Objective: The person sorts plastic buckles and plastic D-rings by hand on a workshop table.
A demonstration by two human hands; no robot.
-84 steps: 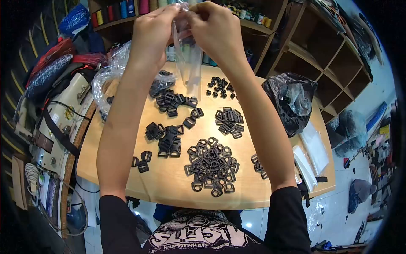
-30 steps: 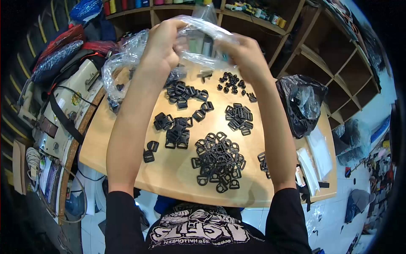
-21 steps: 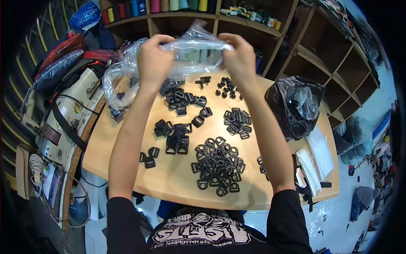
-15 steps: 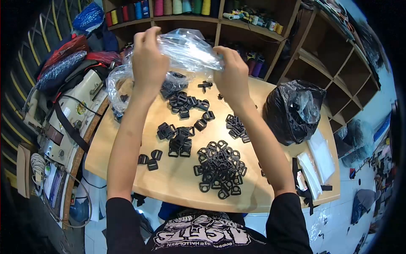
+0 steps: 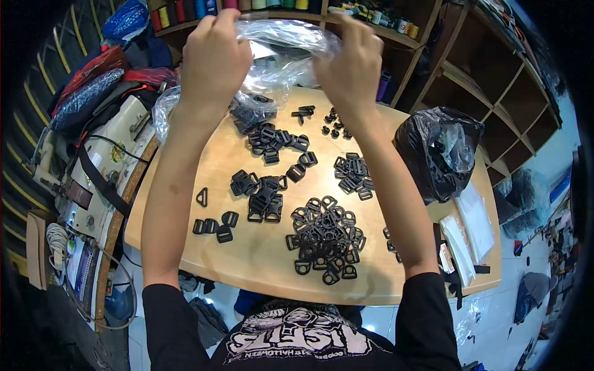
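Observation:
Both hands are raised over the far side of the table, stretching a clear plastic bag point(image 5: 281, 59) between them. My left hand point(image 5: 216, 65) is closed on the bag's left edge. On its right edge, my right hand point(image 5: 349, 68) is closed too, a little blurred. Below the bag, black buckles point(image 5: 253, 111) show through clear plastic. Nearer lie loose black buckles point(image 5: 266, 201), a large pile of black ring pieces point(image 5: 325, 235), strap sliders point(image 5: 354, 173) and small black parts point(image 5: 335, 131).
A black plastic bag point(image 5: 436, 151) stands on the wooden table point(image 5: 247, 278) at the right, near clear packets point(image 5: 473, 222). A sewing machine point(image 5: 105, 167) is at the left. Shelves point(image 5: 495, 105) with thread spools point(image 5: 179, 11) rise behind.
Both hands have moved up and slightly apart with the clear bag, which is now spread wider. More small black parts and a triangular ring have come into view.

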